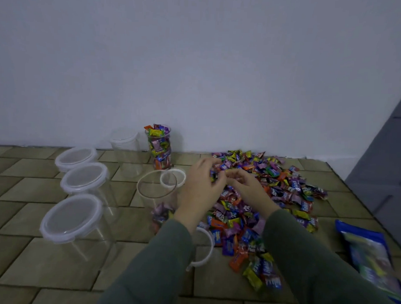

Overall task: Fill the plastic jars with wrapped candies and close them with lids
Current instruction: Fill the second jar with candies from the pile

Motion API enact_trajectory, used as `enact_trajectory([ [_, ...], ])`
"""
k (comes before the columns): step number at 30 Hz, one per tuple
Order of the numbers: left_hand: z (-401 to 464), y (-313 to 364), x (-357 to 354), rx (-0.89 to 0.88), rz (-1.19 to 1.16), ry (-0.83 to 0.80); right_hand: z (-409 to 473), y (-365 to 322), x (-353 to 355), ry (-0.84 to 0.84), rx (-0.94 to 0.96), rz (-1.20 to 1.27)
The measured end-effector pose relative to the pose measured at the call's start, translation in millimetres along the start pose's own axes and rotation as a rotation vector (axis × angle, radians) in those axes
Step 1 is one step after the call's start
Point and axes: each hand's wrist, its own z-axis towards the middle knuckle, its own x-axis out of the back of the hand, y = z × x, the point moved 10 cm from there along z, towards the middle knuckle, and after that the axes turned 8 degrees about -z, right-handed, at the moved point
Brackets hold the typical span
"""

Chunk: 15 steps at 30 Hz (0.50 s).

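Tan brick-patterned flooring (45, 217) carries everything, backed by a plain pale wall (198, 60). Right of centre sprawls the pile of wrapped candies (261, 199), loose so handfuls come easily. Both hands meet over its upper-left edge: the left hand (200, 188) curls round a gathered bunch, the right hand (246, 187) pinches at wrappers. An open jar (156, 191) stands just left, likely for dropping in. Behind it a full jar (160, 148) waits unlidded. Three lidded jars (80, 177) line the left; a blue bag (371, 255) lies lower right.
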Motion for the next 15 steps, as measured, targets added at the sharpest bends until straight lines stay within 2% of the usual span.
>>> enact_trajectory([
  [5,12,-54,-57,0.221,0.117,-0.187,12,30,34,0.007,-0.045,-0.111],
  [10,36,-88,-84,0.277,0.301,-0.240,47,45,51,0.010,0.000,-0.296],
  [15,72,-117,-105,0.327,0.413,-0.265,88,62,69,0.112,-0.009,-0.534],
])
